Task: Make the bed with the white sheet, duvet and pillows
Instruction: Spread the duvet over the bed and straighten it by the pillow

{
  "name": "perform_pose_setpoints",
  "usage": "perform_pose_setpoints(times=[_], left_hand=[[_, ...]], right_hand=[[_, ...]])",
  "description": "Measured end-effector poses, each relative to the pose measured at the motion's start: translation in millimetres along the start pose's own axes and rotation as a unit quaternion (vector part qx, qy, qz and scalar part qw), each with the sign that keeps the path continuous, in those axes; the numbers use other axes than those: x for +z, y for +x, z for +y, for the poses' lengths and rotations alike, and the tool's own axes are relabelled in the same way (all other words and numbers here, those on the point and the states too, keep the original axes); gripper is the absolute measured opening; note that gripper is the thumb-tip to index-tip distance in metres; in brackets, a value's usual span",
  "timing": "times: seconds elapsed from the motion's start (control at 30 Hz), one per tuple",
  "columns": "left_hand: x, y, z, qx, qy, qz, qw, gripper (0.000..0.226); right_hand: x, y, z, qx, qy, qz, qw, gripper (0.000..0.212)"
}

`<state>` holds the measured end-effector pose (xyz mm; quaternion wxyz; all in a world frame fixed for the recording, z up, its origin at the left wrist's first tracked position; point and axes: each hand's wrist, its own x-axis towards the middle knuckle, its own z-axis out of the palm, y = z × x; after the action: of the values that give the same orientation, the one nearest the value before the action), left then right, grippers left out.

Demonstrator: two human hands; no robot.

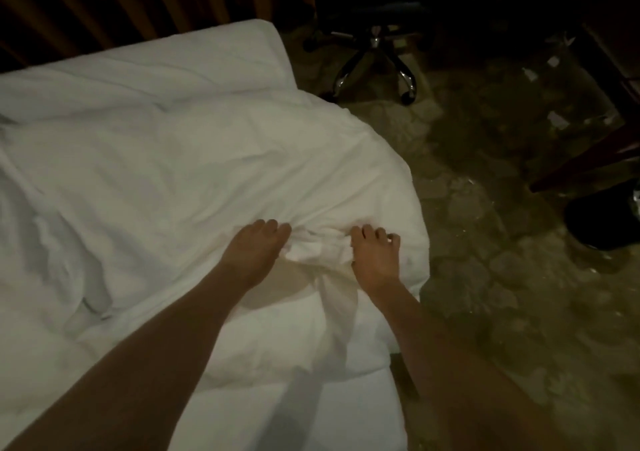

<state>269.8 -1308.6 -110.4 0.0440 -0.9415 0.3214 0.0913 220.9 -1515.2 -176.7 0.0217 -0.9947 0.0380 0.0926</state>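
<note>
The rumpled white fabric duvet (pixel 194 173) was gripped in bunched folds by left hand (pixel 254 253) and right hand (pixel 374 256), fingers curled shut, spreading and pillows judged outstanding.

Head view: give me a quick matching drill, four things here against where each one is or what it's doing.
Things:
1. left hand
2. right hand
3. office chair
4. curtain

Places or states:
A. on the floor past the bed's far corner
B. hanging behind the bed
C. gripping bunched duvet nearest the bed's edge
D. pressed on the duvet, further in from the edge

Pairs: 1-D, 2-C, 3-A, 4-B
</note>
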Motion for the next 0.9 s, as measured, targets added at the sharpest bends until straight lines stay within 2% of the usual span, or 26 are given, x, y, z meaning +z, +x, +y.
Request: perform_pose_setpoints(times=[0.03,0.1,0.13,0.17,0.2,0.27,0.33,0.4,0.47,0.5,0.57,0.6,0.67,0.73,0.8,0.9], left_hand=[[-7.0,2.6,-2.4,0.02,0.019,0.014,1.0,0.047],[-28.5,15.1,-3.5,0.054,0.055,0.062,0.995,0.025],[-43.9,25.4,-0.5,0.053,0.054,0.093,0.993,0.018],[-58.4,38.0,3.6,0.042,0.046,0.127,0.99,0.019],[-76.0,49.5,10.2,0.018,0.03,0.155,0.987,0.023],[-102.1,66.2,23.9,-0.021,0.002,0.193,0.981,0.035],[-103.8,68.6,32.2,-0.029,-0.007,0.217,0.976,0.038],[-64.7,54.1,43.6,-0.033,-0.01,0.165,0.986,0.036],[-18.6,24.4,64.6,0.022,0.009,0.021,1.0,0.041],[1.5,8.9,74.8,0.054,0.04,-0.08,0.995,0.048],[30.6,-14.9,86.9,0.058,0.046,-0.255,0.964,0.059],[38.7,-20.0,87.7,0.046,0.046,-0.303,0.951,0.058],[35.9,-17.9,86.4,0.033,0.046,-0.298,0.953,0.056],[29.4,-11.3,78.8,0.023,0.057,-0.243,0.968,0.053],[23.3,-4.8,68.4,0.001,0.05,-0.226,0.973,0.051],[16.2,-9.5,52.5,-0.013,0.059,-0.223,0.973,0.051]], right_hand=[[-10.0,8.3,10.8,-0.046,-0.008,0.013,0.999,0.029],[-50.8,31.8,37.2,-0.132,-0.064,0.075,0.986,0.018],[-81.8,45.6,51.2,-0.149,-0.111,0.113,0.976,0.025],[-115.6,59.7,66.8,-0.157,-0.167,0.151,0.962,0.031],[-148.4,71.3,83.1,-0.175,-0.207,0.157,0.95,0.032],[-200.8,83.1,108.9,-0.204,-0.222,0.189,0.935,0.036],[-213.2,75.2,122.4,-0.176,-0.24,0.211,0.931,0.035],[-163.4,47.6,118.8,-0.12,-0.225,0.09,0.963,0.042],[-76.7,-10.5,106.0,-0.052,-0.183,-0.044,0.981,0.036],[-36.9,-40.8,100.6,-0.039,-0.168,-0.115,0.978,0.037],[22.2,-84.1,90.7,-0.051,-0.11,-0.182,0.976,0.043],[38.5,-95.5,86.1,-0.069,-0.093,-0.164,0.98,0.042],[39.0,-95.8,75.8,-0.076,-0.067,-0.128,0.987,0.042],[17.1,-83.2,62.9,-0.063,-0.048,-0.107,0.991,0.047],[-6.2,-64.4,53.1,-0.03,-0.023,-0.08,0.996,0.047],[-22.0,-46.9,40.8,-0.023,-0.009,-0.123,0.992,0.04]])
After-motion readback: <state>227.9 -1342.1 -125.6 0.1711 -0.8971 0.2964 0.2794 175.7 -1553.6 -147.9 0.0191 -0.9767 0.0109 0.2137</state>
